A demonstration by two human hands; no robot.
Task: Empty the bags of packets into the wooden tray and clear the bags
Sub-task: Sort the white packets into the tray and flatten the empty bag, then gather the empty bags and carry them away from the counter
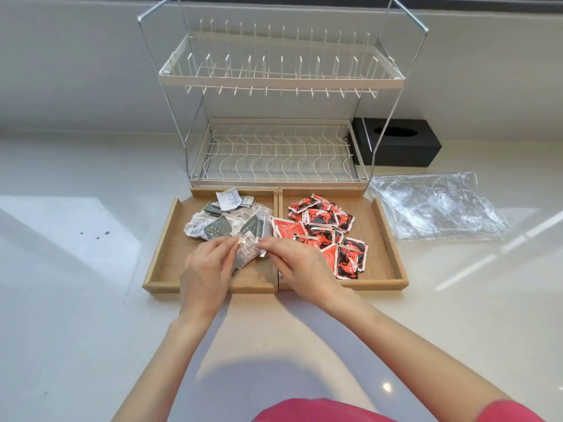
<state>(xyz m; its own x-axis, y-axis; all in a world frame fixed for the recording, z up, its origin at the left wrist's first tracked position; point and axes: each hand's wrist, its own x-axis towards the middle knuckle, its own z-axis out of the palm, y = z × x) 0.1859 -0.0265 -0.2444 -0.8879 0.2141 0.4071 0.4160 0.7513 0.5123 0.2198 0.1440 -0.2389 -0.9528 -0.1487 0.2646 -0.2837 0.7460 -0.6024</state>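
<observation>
A two-compartment wooden tray (164, 239) lies in front of me on the counter. Its right compartment holds several loose red-and-black packets (323, 220). The left compartment holds a clear bag of grey-and-white packets (231, 220), lying flat. My left hand (207, 269) and my right hand (295, 263) meet over the near end of that bag, and each pinches its edge between thumb and fingers. An empty clear plastic bag (438, 205) lies crumpled on the counter right of the tray.
A two-tier wire dish rack (274, 86) stands directly behind the tray. A black tissue box (399, 141) sits at the rack's right rear. The pale counter (76, 269) spreads to the left and right.
</observation>
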